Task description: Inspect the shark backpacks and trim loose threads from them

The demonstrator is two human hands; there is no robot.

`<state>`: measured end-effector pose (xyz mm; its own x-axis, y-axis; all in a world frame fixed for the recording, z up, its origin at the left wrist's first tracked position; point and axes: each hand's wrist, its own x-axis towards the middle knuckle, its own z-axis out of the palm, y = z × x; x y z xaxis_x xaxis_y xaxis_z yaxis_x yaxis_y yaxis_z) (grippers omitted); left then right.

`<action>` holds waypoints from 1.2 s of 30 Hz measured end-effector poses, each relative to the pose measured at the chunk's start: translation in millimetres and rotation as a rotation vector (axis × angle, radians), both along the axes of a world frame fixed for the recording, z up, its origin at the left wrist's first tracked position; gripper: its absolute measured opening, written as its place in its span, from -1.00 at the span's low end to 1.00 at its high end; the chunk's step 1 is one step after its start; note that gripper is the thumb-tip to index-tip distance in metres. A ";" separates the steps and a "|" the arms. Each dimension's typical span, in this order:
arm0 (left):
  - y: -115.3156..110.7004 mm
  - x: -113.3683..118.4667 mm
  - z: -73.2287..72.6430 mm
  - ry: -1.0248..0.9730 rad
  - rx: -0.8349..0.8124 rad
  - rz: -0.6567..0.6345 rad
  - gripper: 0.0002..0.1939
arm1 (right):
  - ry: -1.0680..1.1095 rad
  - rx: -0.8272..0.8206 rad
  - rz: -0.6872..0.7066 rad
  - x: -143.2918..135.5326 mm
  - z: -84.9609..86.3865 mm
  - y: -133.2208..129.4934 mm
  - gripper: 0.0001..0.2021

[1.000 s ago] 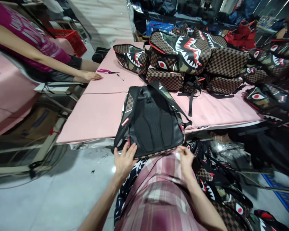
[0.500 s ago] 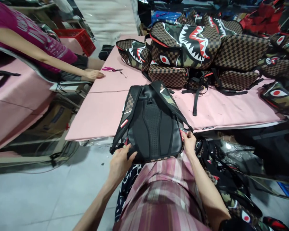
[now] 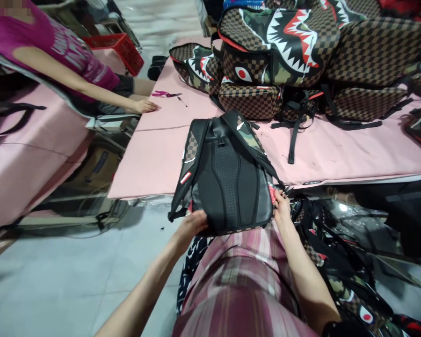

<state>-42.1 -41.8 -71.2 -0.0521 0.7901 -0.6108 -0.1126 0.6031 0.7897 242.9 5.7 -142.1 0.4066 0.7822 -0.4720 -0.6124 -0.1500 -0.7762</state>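
A black-backed backpack (image 3: 228,182) lies with its padded back panel and shoulder straps upward. Its lower end overhangs the table's front edge, near my plaid-clad lap. My left hand (image 3: 192,225) is closed on the lower left corner, fingers over the panel's edge. At the lower right side, my right hand (image 3: 282,206) pinches the bag beside a red patch (image 3: 272,193). A small dark, shiny thing shows by those fingertips, too unclear to name. Checkered and camouflage trim is visible along the bag's sides.
Several checkered shark-mouth backpacks (image 3: 277,51) are piled at the back of the pink-covered table (image 3: 143,159). Pink-handled scissors (image 3: 164,94) lie near a co-worker's hand (image 3: 145,106) at the left edge. More bags (image 3: 358,299) are heaped below, to the right.
My left hand has slid inward over the backpack's lower left corner, its fingers drawn closer together. My right hand stays on the right side. The view has shifted slightly.
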 end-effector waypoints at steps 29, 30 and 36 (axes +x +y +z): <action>7.2 -2.6 -21.7 -0.082 0.103 0.086 -0.63 | -0.223 0.059 0.309 20.7 -4.3 -27.7 -0.70; 6.7 -5.2 -20.0 -0.019 0.107 0.062 -0.60 | -0.262 0.052 0.268 23.6 -3.9 -27.6 -0.72; 9.9 -42.6 -7.7 0.974 0.341 -0.015 -0.60 | -0.642 0.077 0.145 48.6 19.5 -2.3 -0.69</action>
